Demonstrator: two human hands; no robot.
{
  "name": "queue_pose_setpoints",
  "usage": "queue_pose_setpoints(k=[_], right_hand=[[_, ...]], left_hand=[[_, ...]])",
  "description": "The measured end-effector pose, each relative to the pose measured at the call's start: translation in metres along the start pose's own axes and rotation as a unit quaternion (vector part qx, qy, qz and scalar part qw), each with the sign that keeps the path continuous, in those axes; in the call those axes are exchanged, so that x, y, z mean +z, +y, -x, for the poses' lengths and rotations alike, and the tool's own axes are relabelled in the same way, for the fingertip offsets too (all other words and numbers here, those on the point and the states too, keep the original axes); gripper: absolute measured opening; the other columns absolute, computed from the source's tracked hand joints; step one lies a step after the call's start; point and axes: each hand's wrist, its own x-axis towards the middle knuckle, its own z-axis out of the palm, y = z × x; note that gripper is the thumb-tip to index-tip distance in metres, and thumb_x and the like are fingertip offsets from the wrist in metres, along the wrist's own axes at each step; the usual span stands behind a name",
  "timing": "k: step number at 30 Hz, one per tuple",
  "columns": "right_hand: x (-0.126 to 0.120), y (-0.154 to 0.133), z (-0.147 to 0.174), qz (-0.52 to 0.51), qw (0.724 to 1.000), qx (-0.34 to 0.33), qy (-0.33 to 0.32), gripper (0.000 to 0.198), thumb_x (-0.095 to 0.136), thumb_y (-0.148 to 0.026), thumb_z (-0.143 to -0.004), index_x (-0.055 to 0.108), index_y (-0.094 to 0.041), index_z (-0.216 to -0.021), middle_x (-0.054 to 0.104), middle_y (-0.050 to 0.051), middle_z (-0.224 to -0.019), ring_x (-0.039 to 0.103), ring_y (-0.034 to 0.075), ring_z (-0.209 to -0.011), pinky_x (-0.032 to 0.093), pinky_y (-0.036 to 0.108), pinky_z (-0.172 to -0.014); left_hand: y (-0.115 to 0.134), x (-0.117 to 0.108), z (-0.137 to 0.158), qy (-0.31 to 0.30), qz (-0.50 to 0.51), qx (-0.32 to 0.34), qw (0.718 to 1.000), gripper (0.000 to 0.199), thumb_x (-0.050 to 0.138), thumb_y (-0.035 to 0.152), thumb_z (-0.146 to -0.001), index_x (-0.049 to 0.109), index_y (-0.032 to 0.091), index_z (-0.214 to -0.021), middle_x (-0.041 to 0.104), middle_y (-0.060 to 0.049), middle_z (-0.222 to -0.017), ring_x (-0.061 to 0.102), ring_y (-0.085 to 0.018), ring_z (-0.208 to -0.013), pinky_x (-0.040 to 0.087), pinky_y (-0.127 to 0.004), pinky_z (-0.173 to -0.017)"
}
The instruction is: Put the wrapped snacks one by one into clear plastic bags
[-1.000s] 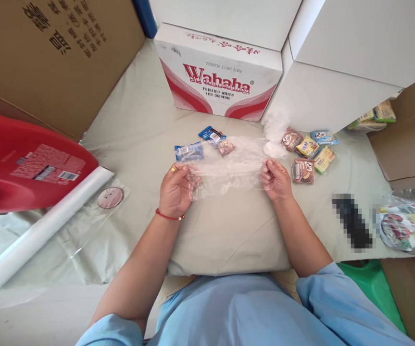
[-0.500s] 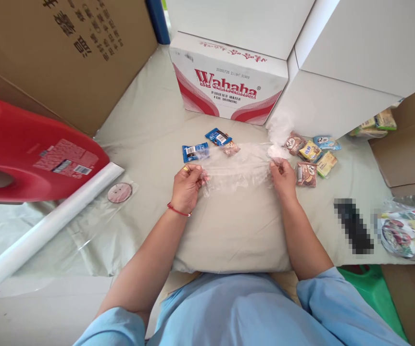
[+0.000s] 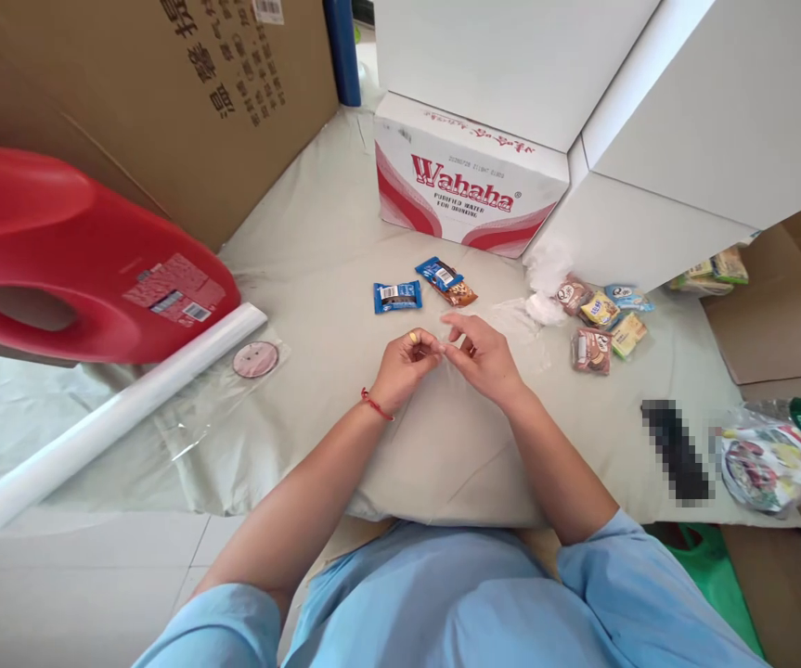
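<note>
Thin clear plastic film (image 3: 511, 325) on matt cloth (image 3: 316, 269).

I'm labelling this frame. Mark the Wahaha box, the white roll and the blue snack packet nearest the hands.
Wahaha box (image 3: 466, 190), head view, on the red lettering of its front face.
White roll (image 3: 114, 413), head view, midway along its length.
Blue snack packet (image 3: 396, 296), head view, middle of the wrapper.

A pale cloth (image 3: 316, 269) is spread over a light tiled floor (image 3: 80, 594), hemmed in by a brown cardboard box (image 3: 163, 102), white cabinets (image 3: 685, 111) and a Wahaha carton (image 3: 466, 176), all evenly daylit.
</note>
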Motion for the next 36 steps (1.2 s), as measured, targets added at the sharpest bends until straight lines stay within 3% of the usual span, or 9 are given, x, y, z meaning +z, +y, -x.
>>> queue_pose_setpoints(k=[3, 6, 12, 19, 25, 28, 32, 36], right_hand=[[0.009, 0.0, -0.003, 0.012, 1.0, 0.003, 0.025, 0.017, 0.064, -0.035, -0.097, 0.075, -0.023, -0.096, 0.068, 0.003, -0.088, 0.059, 0.015, -0.071, 0.05, 0.029, -0.071], [0.011, -0.002, 0.002, -0.022, 0.996, 0.047, 0.067, 0.016, 0.066, -0.038, -0.095, 0.075, -0.025, -0.092, 0.069, 0.002, -0.087, 0.06, 0.016, -0.072, 0.05, 0.03, -0.071], [0.011, -0.005, 0.011, -0.097, 0.987, 0.111, 0.07, 0.018, 0.069, -0.042, -0.091, 0.075, -0.025, -0.091, 0.071, 0.002, -0.087, 0.061, 0.016, -0.074, 0.05, 0.028, -0.069], [0.002, -0.006, 0.018, -0.245, 0.948, 0.18, 0.092, 0.02, 0.079, -0.042, -0.084, 0.077, -0.025, -0.092, 0.065, -0.003, -0.075, 0.047, 0.009, -0.055, 0.039, 0.024, -0.052], [-0.007, -0.007, 0.024, -0.293, 0.932, 0.186, 0.11, 0.022, 0.08, -0.044, -0.082, 0.078, -0.025, -0.092, 0.057, -0.004, -0.07, 0.043, 0.009, -0.055, 0.037, 0.024, -0.051], [-0.009, -0.007, 0.026, -0.264, 0.946, 0.157, 0.102, 0.02, 0.079, -0.044, -0.083, 0.08, -0.028, -0.095, 0.06, -0.002, -0.081, 0.045, 0.01, -0.06, 0.039, 0.025, -0.053], [-0.006, -0.007, 0.027, -0.229, 0.964, 0.109, 0.077, 0.015, 0.077, -0.041, -0.086, 0.083, -0.032, -0.096, 0.061, 0.003, -0.104, 0.053, 0.012, -0.075, 0.044, 0.025, -0.059], [-0.004, -0.008, 0.029, -0.208, 0.971, 0.106, 0.054, 0.016, 0.075, -0.043, -0.088, 0.083, -0.032, -0.098, 0.061, 0.005, -0.111, 0.057, 0.015, -0.085, 0.047, 0.027, -0.063]], left_hand=[[0.002, -0.001, 0.0, -0.002, 0.015, 0.001, 1.0, 0.023, 0.075, 0.04, -0.074, 0.067, 0.019, -0.078, 0.063, 0.0, -0.075, 0.055, -0.014, -0.07, 0.041, -0.027, -0.064], [0.006, 0.0, -0.001, 0.028, 0.03, -0.029, 0.999, 0.037, 0.067, 0.055, -0.085, 0.066, 0.019, -0.078, 0.062, -0.001, -0.074, 0.052, -0.013, -0.065, 0.034, -0.027, -0.057], [0.011, 0.006, 0.002, -0.04, 0.034, -0.036, 0.998, 0.038, 0.085, 0.051, -0.072, 0.066, 0.018, -0.077, 0.06, 0.002, -0.073, 0.049, -0.012, -0.068, 0.04, -0.027, -0.068], [0.013, 0.005, 0.003, -0.046, 0.101, -0.058, 0.992, 0.033, 0.087, 0.044, -0.07, 0.066, 0.019, -0.075, 0.06, 0.003, -0.071, 0.051, -0.011, -0.068, 0.04, -0.026, -0.068], [0.015, 0.005, 0.004, -0.076, 0.127, -0.097, 0.984, 0.043, 0.081, 0.058, -0.076, 0.07, 0.017, -0.079, 0.066, -0.002, -0.08, 0.058, -0.013, -0.069, 0.041, -0.026, -0.063], [0.016, 0.006, 0.005, -0.085, 0.117, -0.098, 0.985, 0.048, 0.077, 0.065, -0.08, 0.072, 0.017, -0.084, 0.067, -0.004, -0.083, 0.057, -0.012, -0.067, 0.038, -0.026, -0.059], [0.016, 0.007, 0.006, -0.097, 0.081, -0.065, 0.99, 0.045, 0.086, 0.058, -0.073, 0.069, 0.018, -0.079, 0.058, 0.002, -0.07, 0.048, -0.011, -0.064, 0.036, -0.026, -0.061], [0.016, 0.007, 0.006, -0.098, 0.073, -0.039, 0.992, 0.043, 0.091, 0.054, -0.068, 0.067, 0.017, -0.074, 0.057, 0.003, -0.072, 0.048, -0.011, -0.068, 0.039, -0.026, -0.066]])
